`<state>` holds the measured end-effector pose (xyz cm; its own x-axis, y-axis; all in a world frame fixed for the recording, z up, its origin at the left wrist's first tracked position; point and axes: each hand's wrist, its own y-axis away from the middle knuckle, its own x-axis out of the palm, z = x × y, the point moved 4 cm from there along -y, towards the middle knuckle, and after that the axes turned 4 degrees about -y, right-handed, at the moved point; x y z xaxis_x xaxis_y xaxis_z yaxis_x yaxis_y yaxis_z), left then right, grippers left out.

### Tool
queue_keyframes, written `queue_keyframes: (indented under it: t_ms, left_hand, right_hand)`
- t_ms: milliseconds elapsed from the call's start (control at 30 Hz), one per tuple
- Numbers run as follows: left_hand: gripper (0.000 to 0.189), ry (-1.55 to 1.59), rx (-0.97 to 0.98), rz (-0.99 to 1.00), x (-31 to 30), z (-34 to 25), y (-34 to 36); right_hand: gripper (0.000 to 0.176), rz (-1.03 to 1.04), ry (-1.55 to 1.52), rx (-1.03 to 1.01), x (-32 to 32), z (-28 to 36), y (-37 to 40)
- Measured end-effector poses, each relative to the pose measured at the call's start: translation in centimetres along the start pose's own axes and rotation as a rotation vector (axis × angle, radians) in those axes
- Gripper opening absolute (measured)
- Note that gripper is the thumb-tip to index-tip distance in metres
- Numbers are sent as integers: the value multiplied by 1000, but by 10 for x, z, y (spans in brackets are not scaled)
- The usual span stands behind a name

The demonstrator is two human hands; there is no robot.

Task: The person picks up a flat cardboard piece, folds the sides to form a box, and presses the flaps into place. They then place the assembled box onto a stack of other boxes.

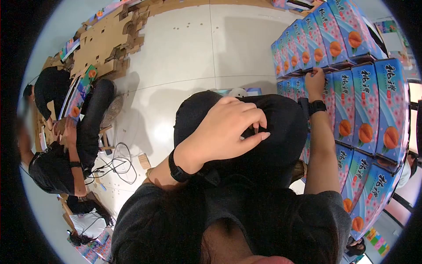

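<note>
My left hand (233,127) hangs loosely curled over my dark trousers (281,132), back up, with a small gap between thumb and fingers and nothing visible in it. On the right, my right hand (315,83) is against the stacked boxes, its fingers bent closed by the top edge of a middle-row box; what they grip there is hidden. The blue and pink boxes (365,105) carry dark lettering and an orange fruit picture. Another row of boxes (334,48) stands beyond, and more boxes (358,176) lie nearer my right arm.
At the left, a co-worker (52,171) in black handles a box (79,99), beside another person (52,90). Flattened cardboard (96,48) lies at the upper left. Looped black cables (121,163) and a small corrugated piece (143,161) are on the pale floor (180,53).
</note>
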<state>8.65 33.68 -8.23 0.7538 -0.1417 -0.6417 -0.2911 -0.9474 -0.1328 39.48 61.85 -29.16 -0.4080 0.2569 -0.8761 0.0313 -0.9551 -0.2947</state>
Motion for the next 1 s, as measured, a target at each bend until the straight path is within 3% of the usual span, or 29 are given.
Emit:
queue_keyframes:
  t_ms: [67, 167, 300, 367, 567, 667, 767, 867, 967, 1000]
  left_hand:
    - [15, 5, -6, 21, 0, -1, 1]
    - [15, -10, 12, 51, 0, -1, 4]
    - [17, -34, 63, 82, 2, 0, 6]
    - [19, -31, 63, 90, 0, 1, 6]
    - [23, 61, 36, 134, -13, 13, 0]
    - [23, 86, 27, 197, -20, 20, -5]
    - [23, 159, 27, 183, -23, 30, -6]
    - [24, 155, 14, 145, -24, 34, -5]
    - [26, 151, 2, 120, -28, 37, -2]
    - [26, 155, -1, 110, -28, 37, -2]
  right_hand:
    - [33, 113, 102, 70, -8, 21, 2]
    - [29, 577, 244, -67, -4, 42, -7]
    - [31, 510, 705, -556, 21, 70, -30]
    - [42, 449, 858, -845, 32, 80, -50]
    - [103, 450, 1166, -654, 23, 142, -141]
    - [117, 425, 1292, -783, 45, 151, -165]
    - [123, 385, 1358, -820, 72, 153, -187]
    - [115, 446, 1271, -867, 85, 143, -197]
    - [97, 737, 1144, -777, 100, 122, -213]
    - [90, 697, 1127, -821, 101, 119, -214]
